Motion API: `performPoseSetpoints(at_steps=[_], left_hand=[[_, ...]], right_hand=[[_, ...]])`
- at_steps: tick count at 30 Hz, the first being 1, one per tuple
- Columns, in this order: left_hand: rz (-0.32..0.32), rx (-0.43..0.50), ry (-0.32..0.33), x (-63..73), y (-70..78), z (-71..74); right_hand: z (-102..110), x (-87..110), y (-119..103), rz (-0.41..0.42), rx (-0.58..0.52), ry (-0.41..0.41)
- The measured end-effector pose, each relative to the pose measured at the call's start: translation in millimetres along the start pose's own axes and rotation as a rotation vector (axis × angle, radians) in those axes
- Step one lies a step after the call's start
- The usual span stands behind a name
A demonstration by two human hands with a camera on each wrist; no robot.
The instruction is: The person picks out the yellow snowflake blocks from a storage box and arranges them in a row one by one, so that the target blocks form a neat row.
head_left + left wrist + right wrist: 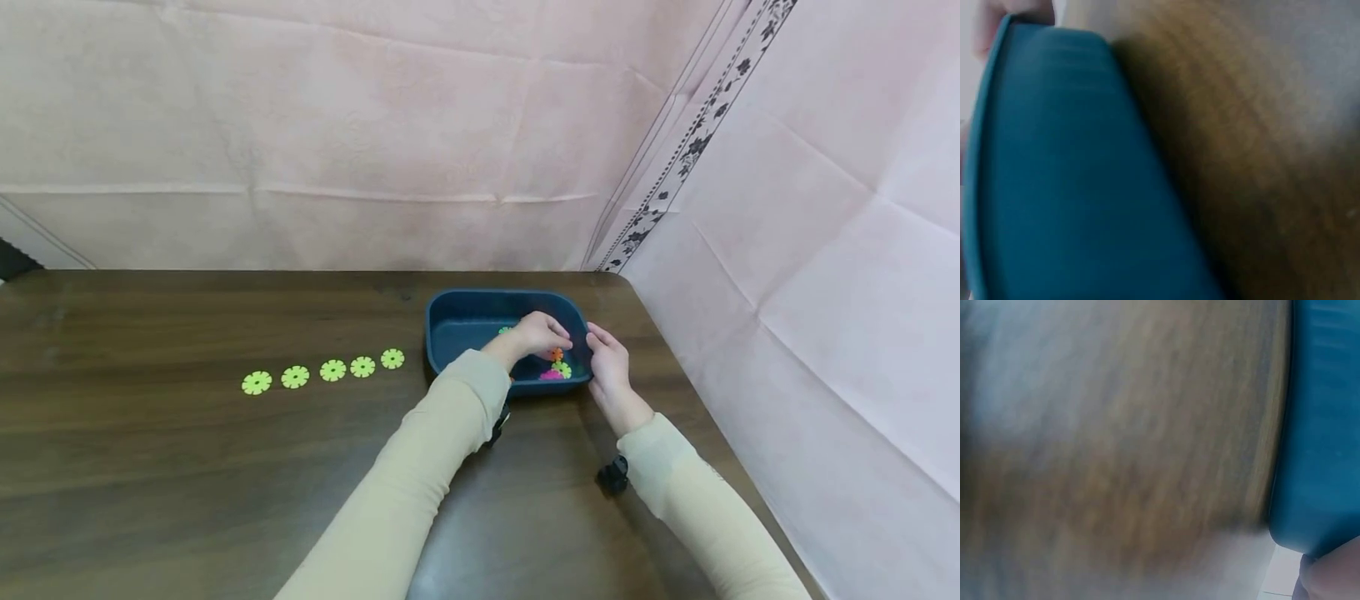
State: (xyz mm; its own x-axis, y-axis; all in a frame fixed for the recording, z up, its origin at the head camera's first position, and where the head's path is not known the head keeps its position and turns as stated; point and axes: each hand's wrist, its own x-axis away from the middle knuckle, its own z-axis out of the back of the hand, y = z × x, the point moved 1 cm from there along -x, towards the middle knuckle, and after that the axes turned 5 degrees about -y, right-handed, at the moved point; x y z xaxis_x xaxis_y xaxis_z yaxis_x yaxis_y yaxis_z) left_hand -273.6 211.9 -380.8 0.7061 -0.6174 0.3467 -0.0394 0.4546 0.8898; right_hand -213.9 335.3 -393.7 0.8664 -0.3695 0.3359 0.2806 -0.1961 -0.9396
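Note:
A dark blue plastic tub sits on the table, with small flower-shaped plastic discs inside. My left hand reaches over the near rim into the tub, fingers bent down close to an orange disc; I cannot tell whether they pinch anything. Just below lie a yellow-green disc and a magenta disc. At the tub's right end my right hand grips the rim and wall. The left wrist view is filled by the tub's outer side; in the right wrist view a finger touches its corner.
Several yellow-green flower discs lie in a row on the brown wooden table, left of the tub. Pale cloth hangs behind the table and along its right edge.

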Motion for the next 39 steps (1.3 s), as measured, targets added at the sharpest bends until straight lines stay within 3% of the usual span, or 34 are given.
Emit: performPoseSetpoints(at_steps=[3, 4, 7, 10, 11, 14, 17, 21, 25, 32, 39], left_hand=[[-0.006, -0.119, -0.019, -13.7, -10.5, -4.5], [-0.049, -0.165, -0.013, -26.2, -20.7, -7.1], [-0.079, -0.279, -0.020, -34.1, -26.3, -11.1], [-0.093, -0.322, -0.014, -28.4, -24.1, -16.2], [-0.062, -0.329, -0.030, -15.3, -15.2, -16.9], [-0.063, -0.351, -0.033, -4.0, -10.2, -23.7], [-0.069, -0.454, -0.040, 2.9, -6.2, -28.5], [-0.058, -0.585, -0.025, 2.5, -5.3, -31.8], [-0.044, -0.607, -0.012, 0.8, -6.9, -30.5], [-0.076, -0.551, -0.002, 3.5, -9.0, -22.9], [-0.051, -0.525, -0.076, 11.8, -9.0, -14.4]], right_hand=[[1, -0.3, 2, 0.015, -0.010, -0.001], [1, -0.3, 2, 0.021, -0.014, 0.001], [0, -0.8, 3, 0.037, -0.026, 0.008], [-1, -1.3, 4, 0.045, -0.033, 0.014], [0, -1.5, 4, 0.046, -0.034, 0.012], [0, -1.4, 5, 0.040, -0.036, 0.008], [1, -0.6, 4, 0.030, -0.031, 0.008], [1, -0.5, 4, 0.024, -0.020, 0.010], [0, -1.5, 5, 0.030, -0.012, 0.001], [0, -2.5, 5, 0.039, -0.007, 0.005], [0, -0.9, 2, 0.024, 0.004, -0.003]])
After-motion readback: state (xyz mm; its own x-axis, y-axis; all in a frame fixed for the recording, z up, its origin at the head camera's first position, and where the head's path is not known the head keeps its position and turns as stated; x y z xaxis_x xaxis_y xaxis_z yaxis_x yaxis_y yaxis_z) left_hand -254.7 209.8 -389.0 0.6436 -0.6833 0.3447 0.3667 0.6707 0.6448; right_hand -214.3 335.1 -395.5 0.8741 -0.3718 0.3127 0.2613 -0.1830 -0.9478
